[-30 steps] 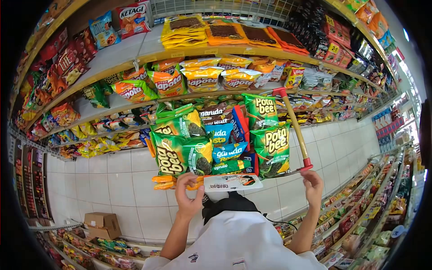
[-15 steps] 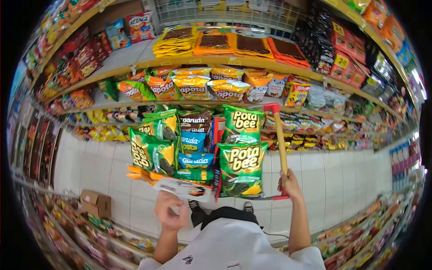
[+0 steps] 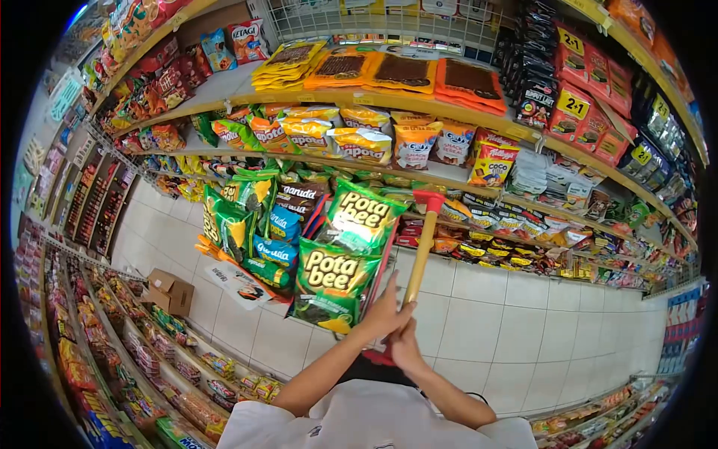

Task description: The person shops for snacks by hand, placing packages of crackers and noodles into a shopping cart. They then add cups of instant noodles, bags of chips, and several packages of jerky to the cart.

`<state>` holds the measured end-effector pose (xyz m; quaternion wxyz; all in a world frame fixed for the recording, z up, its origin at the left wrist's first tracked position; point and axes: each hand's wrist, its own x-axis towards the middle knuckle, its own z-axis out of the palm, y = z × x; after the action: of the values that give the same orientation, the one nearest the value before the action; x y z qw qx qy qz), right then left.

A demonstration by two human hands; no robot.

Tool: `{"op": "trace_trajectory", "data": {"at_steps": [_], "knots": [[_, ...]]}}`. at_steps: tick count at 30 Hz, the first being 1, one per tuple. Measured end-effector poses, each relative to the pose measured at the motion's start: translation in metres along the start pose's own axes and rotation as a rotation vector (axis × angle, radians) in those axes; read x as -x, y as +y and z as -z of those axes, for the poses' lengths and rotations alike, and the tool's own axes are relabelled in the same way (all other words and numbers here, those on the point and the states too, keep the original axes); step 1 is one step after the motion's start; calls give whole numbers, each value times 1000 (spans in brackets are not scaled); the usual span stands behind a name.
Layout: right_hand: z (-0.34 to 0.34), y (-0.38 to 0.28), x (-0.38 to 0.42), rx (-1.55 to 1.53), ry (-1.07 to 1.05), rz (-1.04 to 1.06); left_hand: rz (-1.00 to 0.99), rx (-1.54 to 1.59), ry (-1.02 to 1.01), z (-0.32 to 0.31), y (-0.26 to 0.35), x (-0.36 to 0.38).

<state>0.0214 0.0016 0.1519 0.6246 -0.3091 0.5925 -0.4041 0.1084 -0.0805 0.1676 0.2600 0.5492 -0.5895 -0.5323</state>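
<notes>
Before me is a shopping cart with a yellow handle (image 3: 423,258) and red end brackets (image 3: 428,200). My left hand (image 3: 383,313) closes on the lower part of that handle, thumb pointing up. Just below it my right hand (image 3: 407,346) is wrapped around the handle near its lower end. Two green Pota Bee chip bags (image 3: 333,283) lie against the handle side of the cart. Farther left in it are brown and blue Garuda snack bags (image 3: 275,251), more green chip bags (image 3: 226,224) and a white-and-orange packet (image 3: 238,286).
Ahead, shelves (image 3: 359,97) hold orange and yellow packs and Kapota bags (image 3: 363,144). A cardboard box (image 3: 169,292) stands on the tiled floor (image 3: 516,322) at left. Behind me, lower shelves (image 3: 149,344) with packed snacks run along the left.
My left hand has gone from beside the cart's left end to the handle. The cart has turned and appears farther left, its handle now slanting. My right hand stays on the handle.
</notes>
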Motion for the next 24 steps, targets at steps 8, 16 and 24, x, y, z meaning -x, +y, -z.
{"op": "trace_trajectory", "data": {"at_steps": [8,16,24], "knots": [[-4,-1,33,187,-652,-121,403,461,-196,10,-5,30],[70,-39,-47,164,-810,-396,279,-232,87,37,-18,105],[80,-102,-119,514,-688,-422,444,-585,51,73,-14,146]]}}
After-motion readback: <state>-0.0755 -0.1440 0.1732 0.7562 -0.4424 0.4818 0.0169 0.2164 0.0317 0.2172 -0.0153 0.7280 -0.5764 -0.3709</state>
